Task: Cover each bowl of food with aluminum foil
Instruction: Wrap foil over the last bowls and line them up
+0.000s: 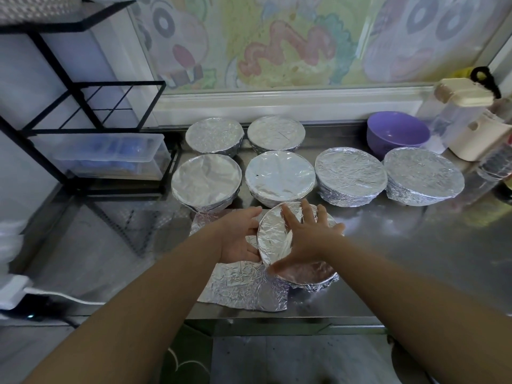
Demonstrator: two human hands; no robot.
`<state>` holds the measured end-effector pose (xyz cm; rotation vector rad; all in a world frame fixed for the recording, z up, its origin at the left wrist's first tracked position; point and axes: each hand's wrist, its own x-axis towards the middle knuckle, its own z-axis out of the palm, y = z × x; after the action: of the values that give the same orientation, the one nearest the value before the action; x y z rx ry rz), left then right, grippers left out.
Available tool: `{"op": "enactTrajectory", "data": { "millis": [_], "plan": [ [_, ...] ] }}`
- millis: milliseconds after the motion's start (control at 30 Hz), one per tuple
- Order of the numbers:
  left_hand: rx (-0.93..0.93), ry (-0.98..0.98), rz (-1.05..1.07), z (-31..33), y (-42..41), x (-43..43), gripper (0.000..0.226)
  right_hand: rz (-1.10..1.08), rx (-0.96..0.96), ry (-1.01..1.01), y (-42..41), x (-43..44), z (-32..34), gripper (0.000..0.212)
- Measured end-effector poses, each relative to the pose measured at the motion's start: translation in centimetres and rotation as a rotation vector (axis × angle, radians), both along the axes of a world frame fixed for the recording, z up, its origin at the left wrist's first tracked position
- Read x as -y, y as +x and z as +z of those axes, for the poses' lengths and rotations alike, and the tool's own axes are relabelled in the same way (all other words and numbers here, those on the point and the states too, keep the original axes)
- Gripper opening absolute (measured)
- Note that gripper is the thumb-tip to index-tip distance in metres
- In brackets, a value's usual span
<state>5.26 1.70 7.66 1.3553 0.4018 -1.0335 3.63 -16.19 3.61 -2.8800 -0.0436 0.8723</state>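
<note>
On the steel worktop (415, 259), close to its front edge, sat the nearest bowl (273, 239), its top already wrapped in crinkled foil. The right hand (307, 234) lay flat on that foil with its fingers spread and straight, pressing down and gripping nothing. The left hand (241, 234) was set against the bowl's left side, palm turned toward it, thumb stretched along the upper rim and the fingers fairly straight low at the bowl's side, cupping rather than closing round it. Under and to the left of the bowl lay a loose foil sheet (243, 286), wrinkled, reaching nearly to the worktop's front edge. Behind stood six covered bowls (279, 176), four in a row just beyond the hands and two more farther back toward the wall, all sealed in foil. An uncovered purple bowl (396, 134) stood at the back right, beside a cream-lidded container (465, 106). At the left, a black wire rack (91, 106) held a clear plastic box (110, 153) with blue contents.
</note>
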Motion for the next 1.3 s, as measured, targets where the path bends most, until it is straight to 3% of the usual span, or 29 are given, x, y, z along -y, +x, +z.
{"op": "enactTrajectory", "data": {
  "millis": [367,533,633,733,867,1033,1200,1300],
  "plan": [
    [0.027,0.039,-0.023,0.0,0.4,0.3,0.047,-0.024,-0.003,0.0,-0.1,-0.2,0.2,0.159],
    [0.036,-0.021,0.151,0.9,0.0,1.0,0.039,-0.125,-0.044,-0.009,-0.8,0.2,0.4,0.155],
    [0.091,-0.095,0.354,-0.5,-0.4,0.9,0.055,-0.098,-0.042,-0.035,-0.7,0.8,1.1,0.161],
    [0.135,-0.156,0.511,-2.0,-1.4,0.9,0.052,-0.061,0.017,0.028,0.1,0.7,1.1,0.163],
    [0.193,-0.195,0.468,-2.5,-2.6,1.5,0.03,-0.016,-0.02,0.067,0.8,-0.1,0.2,0.171],
    [0.232,-0.274,0.383,-2.1,-2.8,3.0,0.043,-0.04,-0.027,0.019,0.7,-0.4,0.7,0.162],
    [0.245,-0.298,0.485,-1.7,-2.8,3.2,0.043,-0.043,-0.024,0.017,0.6,-0.4,0.6,0.17],
    [0.142,-0.347,0.666,-2.9,-2.4,1.8,0.049,-0.071,-0.03,0.027,0.6,-0.4,0.6,0.175]
  ]
}}
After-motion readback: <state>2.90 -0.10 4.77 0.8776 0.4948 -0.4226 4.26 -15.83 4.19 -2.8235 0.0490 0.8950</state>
